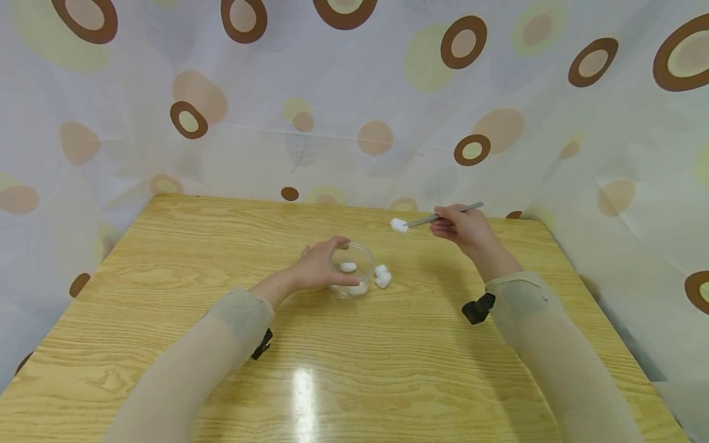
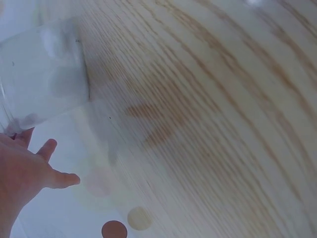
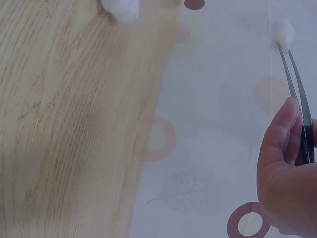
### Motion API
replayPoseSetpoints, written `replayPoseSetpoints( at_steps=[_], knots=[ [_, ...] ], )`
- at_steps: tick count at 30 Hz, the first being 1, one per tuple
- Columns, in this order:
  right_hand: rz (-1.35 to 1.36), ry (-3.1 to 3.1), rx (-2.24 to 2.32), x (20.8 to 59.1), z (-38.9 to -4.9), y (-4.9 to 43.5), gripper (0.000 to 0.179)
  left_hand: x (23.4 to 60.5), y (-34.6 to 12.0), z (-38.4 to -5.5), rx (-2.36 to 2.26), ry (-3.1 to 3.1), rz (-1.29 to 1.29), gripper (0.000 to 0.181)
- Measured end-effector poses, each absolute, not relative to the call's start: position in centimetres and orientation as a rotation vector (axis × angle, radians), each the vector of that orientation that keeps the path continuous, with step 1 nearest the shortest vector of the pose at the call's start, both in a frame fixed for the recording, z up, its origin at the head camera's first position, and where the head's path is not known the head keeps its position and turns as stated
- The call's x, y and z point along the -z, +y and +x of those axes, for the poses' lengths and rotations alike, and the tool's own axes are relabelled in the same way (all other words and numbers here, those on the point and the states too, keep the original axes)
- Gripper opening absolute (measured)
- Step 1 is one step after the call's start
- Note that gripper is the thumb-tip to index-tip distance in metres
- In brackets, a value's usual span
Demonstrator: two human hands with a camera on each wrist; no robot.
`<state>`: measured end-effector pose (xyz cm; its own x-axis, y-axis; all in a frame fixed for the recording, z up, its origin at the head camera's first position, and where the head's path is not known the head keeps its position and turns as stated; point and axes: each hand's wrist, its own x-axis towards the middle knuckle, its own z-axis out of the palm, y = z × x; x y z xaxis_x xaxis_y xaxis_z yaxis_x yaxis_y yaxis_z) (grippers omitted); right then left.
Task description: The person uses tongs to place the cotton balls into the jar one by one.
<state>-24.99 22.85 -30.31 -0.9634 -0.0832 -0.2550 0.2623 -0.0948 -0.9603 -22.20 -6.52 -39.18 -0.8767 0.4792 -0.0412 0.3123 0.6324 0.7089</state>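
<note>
Above wooden table [image 1: 388, 381], our right hand [image 1: 466, 230] pinches tweezers [image 1: 423, 219], tips clamped on 1 cotton ball [image 1: 399, 224]; our left hand [image 1: 320, 266] grips clear jar [image 1: 373, 261], cotton inside [image 1: 348, 267], loose cotton [image 1: 383, 280] just beside; we judge ball light, squashy, best nipped mid-body; jar slick, best held round sides; we read no labels, no writing

Wood table [image 1: 388, 375] is backed & flanked by white sheet [image 1: 332, 80], printed w/ brn rings [image 1: 446, 44] & tan dots [image 1: 375, 137].
</note>
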Motion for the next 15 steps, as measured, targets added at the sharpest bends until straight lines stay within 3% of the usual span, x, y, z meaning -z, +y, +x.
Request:
replayPoseSetpoints(
  at_steps=[15],
  knots=[
    [0.041, 1.95, 2.09, 30.1, -24.6, 18.9, 0.026, 39.4, -6.4, -22.5, -1.07, 2.63, 0.628, 0.088]
  ],
)
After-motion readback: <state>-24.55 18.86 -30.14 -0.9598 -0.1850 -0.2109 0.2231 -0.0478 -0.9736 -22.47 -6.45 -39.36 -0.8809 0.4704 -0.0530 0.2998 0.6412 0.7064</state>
